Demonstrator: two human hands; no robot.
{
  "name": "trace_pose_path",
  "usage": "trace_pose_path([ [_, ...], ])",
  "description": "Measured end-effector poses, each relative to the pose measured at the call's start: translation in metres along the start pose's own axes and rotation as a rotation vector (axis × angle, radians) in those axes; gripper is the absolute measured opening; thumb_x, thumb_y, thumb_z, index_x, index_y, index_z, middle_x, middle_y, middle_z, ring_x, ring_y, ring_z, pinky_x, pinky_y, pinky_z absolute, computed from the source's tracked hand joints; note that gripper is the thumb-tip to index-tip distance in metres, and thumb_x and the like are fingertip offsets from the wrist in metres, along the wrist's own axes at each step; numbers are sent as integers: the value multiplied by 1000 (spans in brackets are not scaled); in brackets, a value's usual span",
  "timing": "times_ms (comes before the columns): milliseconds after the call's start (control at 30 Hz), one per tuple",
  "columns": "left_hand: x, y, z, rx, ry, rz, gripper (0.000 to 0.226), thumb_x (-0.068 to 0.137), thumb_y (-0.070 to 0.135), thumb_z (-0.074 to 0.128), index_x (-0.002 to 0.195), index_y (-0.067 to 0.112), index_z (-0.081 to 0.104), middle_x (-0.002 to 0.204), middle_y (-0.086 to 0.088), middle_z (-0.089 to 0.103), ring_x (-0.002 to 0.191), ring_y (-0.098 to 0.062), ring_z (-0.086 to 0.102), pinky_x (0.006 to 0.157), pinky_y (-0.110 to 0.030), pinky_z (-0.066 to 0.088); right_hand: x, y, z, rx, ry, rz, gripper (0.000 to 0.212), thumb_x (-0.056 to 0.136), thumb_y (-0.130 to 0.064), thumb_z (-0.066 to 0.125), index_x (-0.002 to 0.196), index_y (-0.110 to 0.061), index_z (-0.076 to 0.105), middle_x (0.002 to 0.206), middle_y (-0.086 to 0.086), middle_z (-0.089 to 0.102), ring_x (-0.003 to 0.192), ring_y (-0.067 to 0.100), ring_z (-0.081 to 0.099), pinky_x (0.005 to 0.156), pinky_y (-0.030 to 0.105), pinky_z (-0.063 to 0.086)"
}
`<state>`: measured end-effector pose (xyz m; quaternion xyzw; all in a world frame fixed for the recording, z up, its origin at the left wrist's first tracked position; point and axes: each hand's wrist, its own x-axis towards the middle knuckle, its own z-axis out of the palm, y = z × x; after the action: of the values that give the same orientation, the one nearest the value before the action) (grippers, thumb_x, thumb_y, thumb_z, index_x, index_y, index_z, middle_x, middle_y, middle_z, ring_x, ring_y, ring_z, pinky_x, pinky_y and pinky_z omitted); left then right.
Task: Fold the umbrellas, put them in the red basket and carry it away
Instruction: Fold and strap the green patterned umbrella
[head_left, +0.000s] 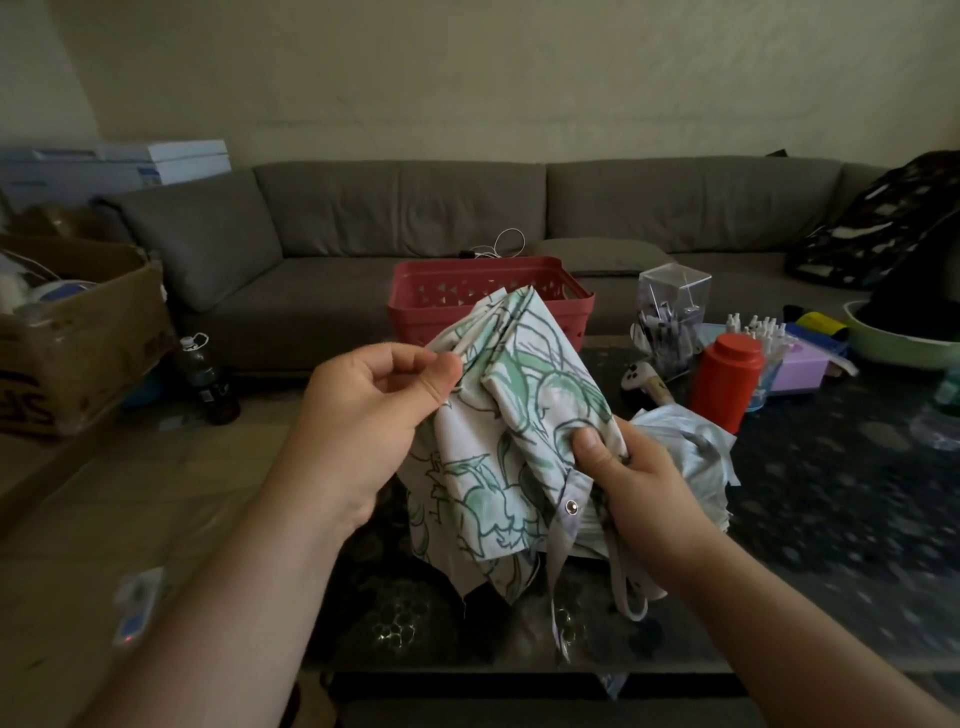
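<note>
- The left hand (374, 410) pinches a loose fold of the floral umbrella (514, 441) between thumb and forefinger, near its top edge.
- The right hand (639, 483) has a closed grip round the bundled canopy lower down, thumb pressed on the cloth, just above the snap stud (571, 505).
- The umbrella is held up in front of the red basket (488, 301), which stands well behind it on the worktop (831, 493), in front of the sofa (415, 218).
- To do this step well, I judge each panel should be pulled flat and laid the same way round the shaft, with the right hand holding the pleats already gathered, so the strap can close over a tight roll.
- The cloth is white with green leaf outlines, creased and slack; a strap and loop hang below the right hand.
- A second pale bundle (691, 462) lies just behind the right hand; whether it is another umbrella I cannot tell.
</note>
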<state>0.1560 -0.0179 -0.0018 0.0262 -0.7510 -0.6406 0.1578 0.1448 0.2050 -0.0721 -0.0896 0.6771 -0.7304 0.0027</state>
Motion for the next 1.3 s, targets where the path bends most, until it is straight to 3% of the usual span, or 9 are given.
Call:
trace_pose_path([
  [100,2,-1,-13,451,87,244,18,88,52,76,83,35,76,80,19,74,77,-1,69,66,-30,55,-1,-2,-1,-7,-39,1,26,107,-26,53,128,-21,68,115,-2,80,106,15,76,79,23,61],
  [300,7,-3,-16,748,151,419,38,101,55,42,82,27,61,77,11,60,74,-9,56,60,-33,42,0,0,2,-25,-85,13,27,107,-26,53,127,-18,68,115,-1,80,107,16,76,79,23,61],
  [433,4,-2,-18,603,51,362,38,103,61,34,92,31,56,78,9,64,74,-6,60,59,-29,41,0,0,1,26,-93,54,28,106,-27,53,125,-16,70,116,1,80,107,17,76,79,24,61],
  [567,1,1,-20,500,-99,347,29,88,70,58,98,44,64,90,19,67,81,1,62,63,-20,47,0,2,-3,8,-96,68,30,104,-32,54,126,-19,70,120,1,78,113,18,74,89,32,60],
  [700,7,-1,-19,369,-88,250,10,92,39,75,86,32,74,83,5,73,78,-13,67,72,-39,57,0,1,-5,-7,-119,58,29,107,-28,52,127,-17,70,122,1,78,115,19,74,95,36,59],
  [767,9,-1,-20,254,-69,162,16,97,31,73,81,29,77,82,4,75,77,-10,69,74,-36,55,-1,0,-4,-20,-138,57,29,107,-26,51,127,-18,70,121,0,78,114,17,74,92,31,60],
  [967,8,-3,-19,437,35,278,27,104,41,58,85,29,73,92,10,65,86,2,60,70,-26,42,-1,-1,1,-25,-136,49,30,103,-30,53,122,-16,71,114,0,80,108,16,76,82,24,60],
  [1067,9,-2,-24,496,-31,284,29,89,59,68,82,32,75,94,13,62,87,1,59,71,-27,44,-2,-4,-1,-70,-125,18,31,100,-32,58,123,-16,71,114,0,80,106,16,76,81,24,60],
  [1300,13,-6,-22,345,20,229,20,86,41,79,72,26,76,87,6,67,84,-13,65,81,-42,55,-2,-7,-3,-23,-143,35,31,95,-27,67,124,-16,70,111,3,81,103,19,78,78,23,61],
])
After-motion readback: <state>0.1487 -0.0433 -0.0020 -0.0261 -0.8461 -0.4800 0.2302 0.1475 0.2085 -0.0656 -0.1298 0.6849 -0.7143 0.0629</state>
